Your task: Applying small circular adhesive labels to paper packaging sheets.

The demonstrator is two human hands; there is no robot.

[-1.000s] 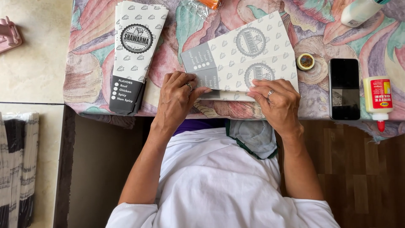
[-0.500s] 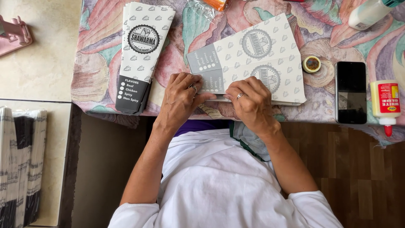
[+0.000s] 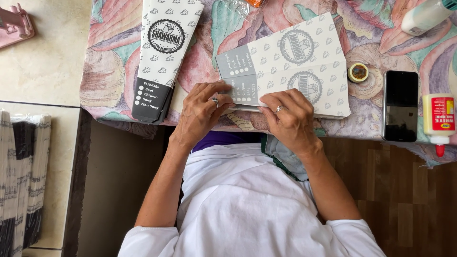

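1. Setting: a home used as a small hand-packaging workstation.
2. Work surface: a table [image 3: 119,102] covered with a floral patterned cloth, domestic in style, not an industrial bench.
3. Floor: cream tiles to the left of the table; wood-look boards below its near edge.
4. Materials: a finished printed paper sleeve [image 3: 164,57] near the table's left edge; a stack of flat sleeves [image 3: 21,181] on the tiles.
5. Supplies along the right edge: a glue bottle [image 3: 439,121], a phone [image 3: 400,105], a small tape roll [image 3: 358,72].
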